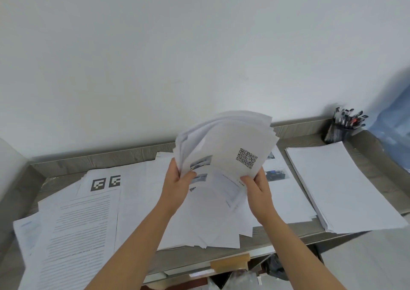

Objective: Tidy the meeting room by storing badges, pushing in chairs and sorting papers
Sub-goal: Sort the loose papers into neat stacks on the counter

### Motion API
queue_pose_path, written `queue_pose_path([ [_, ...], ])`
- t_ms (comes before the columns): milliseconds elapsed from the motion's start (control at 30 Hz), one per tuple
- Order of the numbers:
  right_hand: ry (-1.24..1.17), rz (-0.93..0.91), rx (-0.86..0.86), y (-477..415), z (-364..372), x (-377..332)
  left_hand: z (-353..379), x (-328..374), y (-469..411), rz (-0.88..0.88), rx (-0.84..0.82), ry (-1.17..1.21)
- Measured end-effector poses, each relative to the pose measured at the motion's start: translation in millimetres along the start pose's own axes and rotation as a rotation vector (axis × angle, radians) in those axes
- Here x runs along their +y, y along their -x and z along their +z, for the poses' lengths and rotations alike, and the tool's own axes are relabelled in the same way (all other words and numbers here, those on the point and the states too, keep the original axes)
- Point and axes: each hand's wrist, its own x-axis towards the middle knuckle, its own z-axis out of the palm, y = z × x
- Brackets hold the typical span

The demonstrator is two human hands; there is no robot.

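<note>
A thick sheaf of white papers (pixel 224 141) stands lifted above the grey wooden desk (pixel 295 127), fanned at its top; the front sheet bears a QR code. My left hand (pixel 177 183) grips the sheaf's lower left edge, thumb in front. My right hand (pixel 257 188) pinches its lower right corner. Under the hands, loose sheets (pixel 210 218) lie scattered on the desk.
A neat stack of blank paper (pixel 339 185) lies at the right. Printed text pages (pixel 79 223) and a sheet with black square markers (pixel 104 183) cover the left. A mesh pen holder (pixel 341 126) stands at the back right by the wall. Clutter shows below the desk's front edge.
</note>
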Motion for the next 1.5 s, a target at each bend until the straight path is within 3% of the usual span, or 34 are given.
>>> queue_pose_path([
  [133,0.037,-0.044,0.069,-3,1,-1,6,4,3,0.049,0.057,-0.013],
  [300,0.331,0.072,-0.165,-11,-12,13,4,-11,5,0.01,0.103,-0.11],
  [500,0.855,0.313,0.175,-44,-71,25,4,-20,-2,-0.215,0.174,-0.077],
  [600,1.036,0.495,0.188,-46,-99,37,6,-39,1,-0.38,0.103,-0.182],
  [700,1.096,0.526,0.152,-42,-107,39,9,-60,11,-0.526,0.029,-0.253],
  [833,1.03,0.572,0.188,-42,-109,36,11,-76,13,-0.515,0.059,-0.3],
  [967,1.26,0.584,0.204,-38,-108,38,12,-80,13,-0.514,0.071,-0.303],
  [1100,1.16,0.618,0.197,-38,-107,35,14,-83,14,-0.52,0.09,-0.314],
  [1500,0.393,0.584,0.15,-49,-117,17,15,-89,13,-0.507,0.122,-0.303],
])
